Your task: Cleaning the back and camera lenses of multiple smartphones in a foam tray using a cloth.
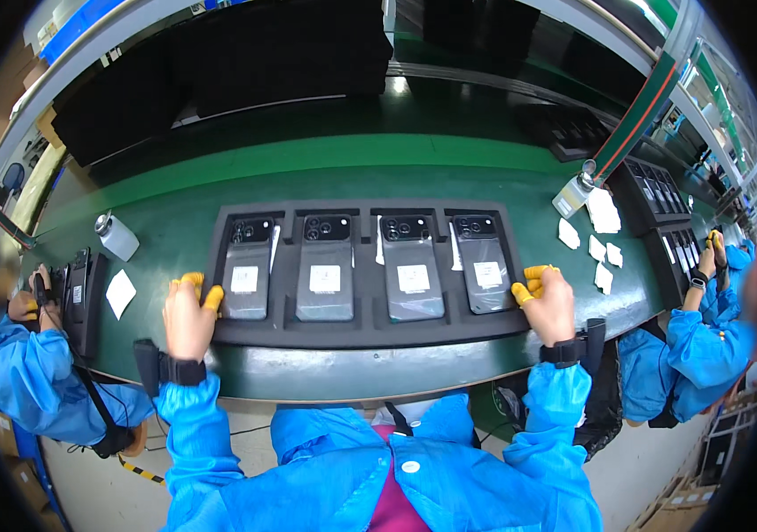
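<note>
A black foam tray [369, 335] lies on the green table in front of me, holding several smartphones in a row, back side up. Each phone, such as the leftmost phone [245, 308] and the rightmost phone [490, 297], has a dark camera block at the top and a white label. My left hand [188, 321] grips the tray's left edge, with yellow finger cots on its fingertips. At the opposite edge, my right hand [549, 306] grips the tray the same way. White slips show beside some phones in the tray's slots.
A dispenser bottle [117, 239] and a white wipe [120, 293] lie left of the tray. To the right are another bottle [572, 195] and several wipes [603, 213]. Co-workers sit at both sides, with more trays [662, 191] at the right. The table's front edge [378, 390] runs close to me.
</note>
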Available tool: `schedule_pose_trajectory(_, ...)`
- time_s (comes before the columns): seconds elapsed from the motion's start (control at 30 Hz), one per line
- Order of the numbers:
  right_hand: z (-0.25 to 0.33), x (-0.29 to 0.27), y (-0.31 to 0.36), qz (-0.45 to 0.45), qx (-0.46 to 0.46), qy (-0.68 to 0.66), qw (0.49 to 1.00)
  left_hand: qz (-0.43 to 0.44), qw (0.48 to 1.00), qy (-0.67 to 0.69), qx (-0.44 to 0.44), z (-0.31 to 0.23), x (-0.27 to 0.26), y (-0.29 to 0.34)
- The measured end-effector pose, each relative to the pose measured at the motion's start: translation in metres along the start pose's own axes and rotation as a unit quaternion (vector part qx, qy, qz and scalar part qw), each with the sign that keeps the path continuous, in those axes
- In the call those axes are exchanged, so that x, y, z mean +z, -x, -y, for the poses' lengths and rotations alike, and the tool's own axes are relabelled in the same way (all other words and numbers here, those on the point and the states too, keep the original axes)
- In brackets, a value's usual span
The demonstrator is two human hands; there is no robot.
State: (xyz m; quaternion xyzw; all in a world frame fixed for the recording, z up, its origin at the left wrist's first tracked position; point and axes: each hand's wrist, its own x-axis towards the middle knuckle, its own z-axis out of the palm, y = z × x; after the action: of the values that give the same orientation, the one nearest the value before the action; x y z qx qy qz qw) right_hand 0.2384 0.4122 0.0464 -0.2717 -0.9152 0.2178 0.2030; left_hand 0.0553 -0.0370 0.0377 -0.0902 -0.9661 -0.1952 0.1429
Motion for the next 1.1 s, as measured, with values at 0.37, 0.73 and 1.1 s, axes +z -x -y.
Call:
schedule_pose_trajectory(0.37, 0.032, 0.02, -0.094, 0.037, 0.037, 0.132, 0.99, 0.02, 0.999, -0.03, -0.007, -0.036, 0.016, -0.066)
schedule_pose_trajectory(0.73, 0.013, 0.028, -0.089, -0.075, 0.051, -0.002, 0.996, -0.046, 0.997, -0.019, 0.051, -0.016, 0.029, -0.061)
schedule_pose_trajectory(1.1, 0.023, 0.005, -0.065, -0.214, 0.025, -0.131, 0.968, -0.204, 0.975, 0.049, 0.076, -0.027, 0.005, -0.037)
